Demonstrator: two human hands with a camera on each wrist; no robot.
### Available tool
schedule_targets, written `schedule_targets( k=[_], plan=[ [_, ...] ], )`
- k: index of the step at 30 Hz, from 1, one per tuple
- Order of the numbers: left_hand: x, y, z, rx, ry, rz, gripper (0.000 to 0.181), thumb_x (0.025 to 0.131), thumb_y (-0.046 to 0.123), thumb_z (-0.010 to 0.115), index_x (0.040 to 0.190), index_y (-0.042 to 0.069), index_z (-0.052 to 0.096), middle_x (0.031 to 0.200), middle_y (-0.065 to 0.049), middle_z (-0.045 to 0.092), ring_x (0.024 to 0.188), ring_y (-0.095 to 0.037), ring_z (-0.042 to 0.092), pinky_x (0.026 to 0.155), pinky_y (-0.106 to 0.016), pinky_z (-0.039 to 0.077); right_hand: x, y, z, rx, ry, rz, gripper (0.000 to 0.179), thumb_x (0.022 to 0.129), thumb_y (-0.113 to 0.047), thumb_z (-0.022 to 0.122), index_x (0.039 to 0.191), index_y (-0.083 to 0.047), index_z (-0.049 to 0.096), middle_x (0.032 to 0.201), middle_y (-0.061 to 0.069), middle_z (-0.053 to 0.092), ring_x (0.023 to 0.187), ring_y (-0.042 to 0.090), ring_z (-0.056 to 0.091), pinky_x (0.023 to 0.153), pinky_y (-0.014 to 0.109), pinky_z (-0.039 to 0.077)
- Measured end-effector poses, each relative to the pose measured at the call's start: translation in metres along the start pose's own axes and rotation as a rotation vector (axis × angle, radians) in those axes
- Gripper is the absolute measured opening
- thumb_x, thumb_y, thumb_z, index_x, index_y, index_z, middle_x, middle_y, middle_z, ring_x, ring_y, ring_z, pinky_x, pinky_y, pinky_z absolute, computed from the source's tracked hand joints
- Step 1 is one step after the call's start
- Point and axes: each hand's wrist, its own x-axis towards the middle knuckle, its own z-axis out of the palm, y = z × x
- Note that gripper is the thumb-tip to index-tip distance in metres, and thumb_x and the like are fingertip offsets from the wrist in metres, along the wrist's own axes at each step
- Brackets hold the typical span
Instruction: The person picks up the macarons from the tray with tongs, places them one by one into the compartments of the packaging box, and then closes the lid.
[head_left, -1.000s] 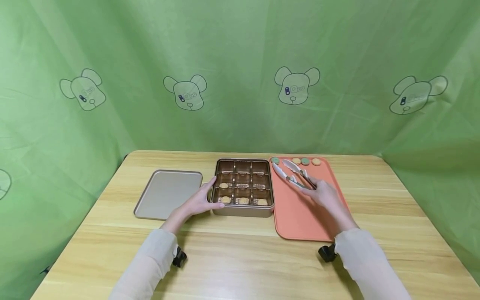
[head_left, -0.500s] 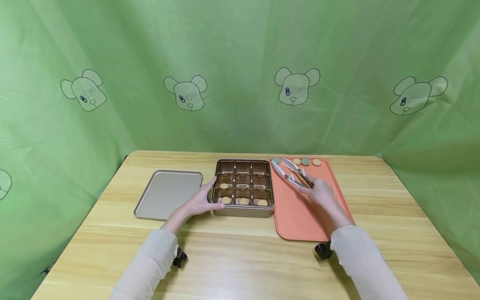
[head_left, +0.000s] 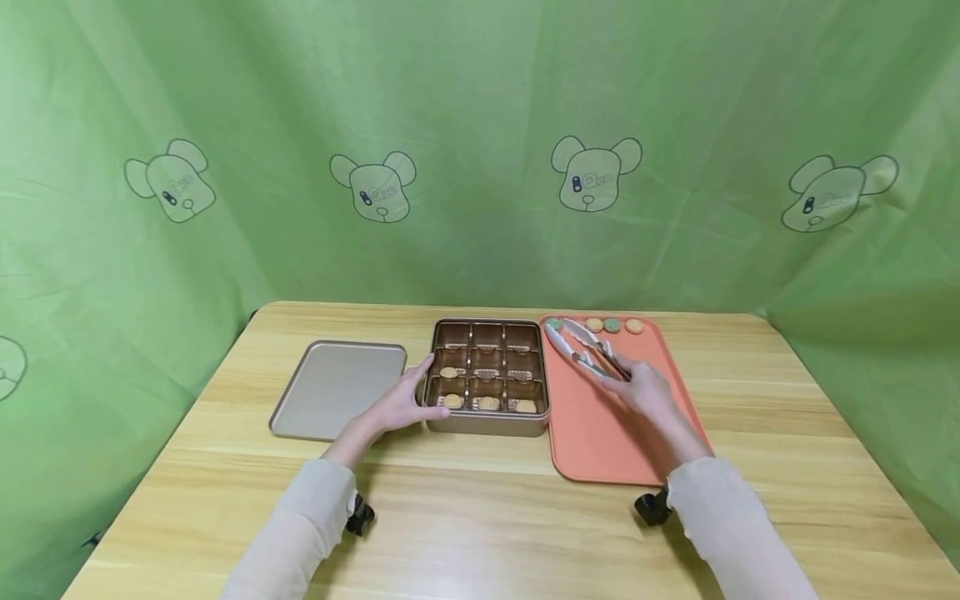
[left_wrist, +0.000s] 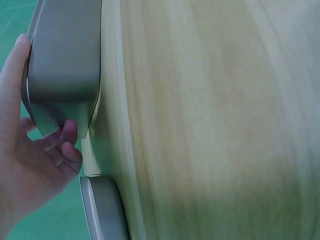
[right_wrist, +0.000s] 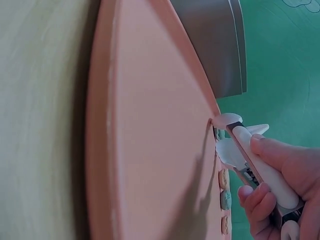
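Note:
My left hand (head_left: 397,404) holds the left front corner of a bronze metal box (head_left: 487,425), thumb on the front rim and fingers along the left side. Brown dividers split the box into a grid. Tan macarons (head_left: 487,403) lie in all three front compartments and in the middle-left one. My right hand (head_left: 647,390) grips white-tipped tongs (head_left: 585,360) over the coral tray (head_left: 600,433). Their tips are spread about a green macaron (head_left: 553,322) in the tray's far left corner. In the right wrist view, the tongs (right_wrist: 262,170) partly hide that macaron.
Along the tray's far edge sit a tan macaron (head_left: 594,324), a green one (head_left: 612,325) and another tan one (head_left: 633,326). A flat metal lid (head_left: 337,387) lies left of the box. Behind the wooden table (head_left: 480,533) hangs a green curtain (head_left: 480,250).
The tongs have shifted slightly left relative to the green macaron, their tips spread about it. My left hand and the box have stayed in place.

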Motion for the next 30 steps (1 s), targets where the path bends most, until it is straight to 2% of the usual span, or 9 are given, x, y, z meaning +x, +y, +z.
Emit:
schedule_targets(
  k=[6,16,18,20,23,25,27,28,30],
  plan=[
    [0.001,0.0,0.0,0.01,-0.005,0.0,0.106,0.072,0.041,0.074,0.148,0.012,0.007,0.15,-0.017,0.013,0.136,-0.036,0.014,0.108,-0.055,0.016,-0.005,0.003,-0.002,-0.008,0.019,-0.037,0.066,0.088,-0.033,0.057,0.139,0.001,0.031,0.086,0.022,0.06,0.056,0.018,0.046,0.05,0.027,0.042],
    [0.001,-0.002,0.0,0.01,-0.004,0.021,0.105,0.072,0.039,0.074,0.147,0.01,0.007,0.15,-0.019,0.013,0.136,-0.036,0.016,0.109,-0.053,0.017,-0.018,0.003,-0.007,0.016,0.015,-0.051,0.067,0.089,-0.035,0.056,0.139,0.003,0.031,0.098,0.029,0.058,0.06,0.023,0.048,0.051,0.029,0.042],
    [0.001,-0.002,0.001,0.009,-0.006,0.019,0.105,0.072,0.039,0.074,0.147,0.01,0.007,0.15,-0.019,0.013,0.136,-0.036,0.015,0.109,-0.053,0.017,-0.023,0.004,-0.008,0.013,0.026,-0.064,0.068,0.089,-0.038,0.056,0.138,0.004,0.032,0.112,0.032,0.055,0.071,0.03,0.053,0.059,0.033,0.045],
    [0.001,-0.002,0.001,0.008,-0.006,0.018,0.105,0.072,0.04,0.074,0.147,0.011,0.006,0.15,-0.018,0.013,0.136,-0.037,0.015,0.108,-0.054,0.016,-0.027,0.004,-0.01,0.035,0.031,-0.071,0.07,0.089,-0.04,0.056,0.138,0.005,0.031,0.123,0.034,0.048,0.091,0.041,0.055,0.074,0.043,0.049],
    [0.001,-0.004,0.001,0.009,-0.004,0.013,0.106,0.072,0.041,0.074,0.148,0.012,0.006,0.15,-0.017,0.013,0.136,-0.036,0.014,0.108,-0.055,0.016,-0.035,0.003,-0.016,0.031,0.048,-0.08,0.072,0.088,-0.043,0.055,0.138,0.004,0.031,0.135,0.034,0.034,0.113,0.048,0.043,0.088,0.053,0.042],
    [0.001,-0.004,0.001,0.008,0.001,0.015,0.106,0.072,0.041,0.074,0.148,0.011,0.007,0.15,-0.018,0.013,0.136,-0.037,0.014,0.108,-0.055,0.016,-0.04,0.0,-0.02,0.037,0.059,-0.076,0.072,0.088,-0.044,0.055,0.139,0.002,0.031,0.134,0.034,0.035,0.105,0.048,0.048,0.081,0.052,0.045],
    [0.001,-0.004,0.001,0.005,0.003,0.018,0.106,0.071,0.041,0.074,0.148,0.011,0.007,0.15,-0.018,0.013,0.136,-0.037,0.015,0.108,-0.056,0.017,-0.046,-0.004,-0.024,0.031,0.074,-0.072,0.072,0.087,-0.044,0.056,0.139,0.0,0.032,0.13,0.035,0.04,0.081,0.04,0.053,0.064,0.043,0.047],
    [0.001,-0.004,0.001,0.003,0.004,0.02,0.106,0.071,0.041,0.074,0.147,0.01,0.007,0.15,-0.019,0.014,0.136,-0.038,0.015,0.108,-0.056,0.017,-0.049,-0.006,-0.026,0.024,0.087,-0.078,0.071,0.087,-0.044,0.056,0.138,0.0,0.033,0.129,0.035,0.042,0.077,0.036,0.054,0.06,0.039,0.046],
    [0.001,-0.004,0.001,0.005,0.005,0.023,0.106,0.071,0.041,0.074,0.147,0.01,0.008,0.15,-0.019,0.014,0.136,-0.038,0.016,0.108,-0.055,0.018,-0.055,-0.012,-0.029,0.017,0.106,-0.085,0.07,0.086,-0.042,0.058,0.137,0.0,0.035,0.109,0.034,0.055,0.061,0.025,0.045,0.051,0.031,0.038]
  ],
)
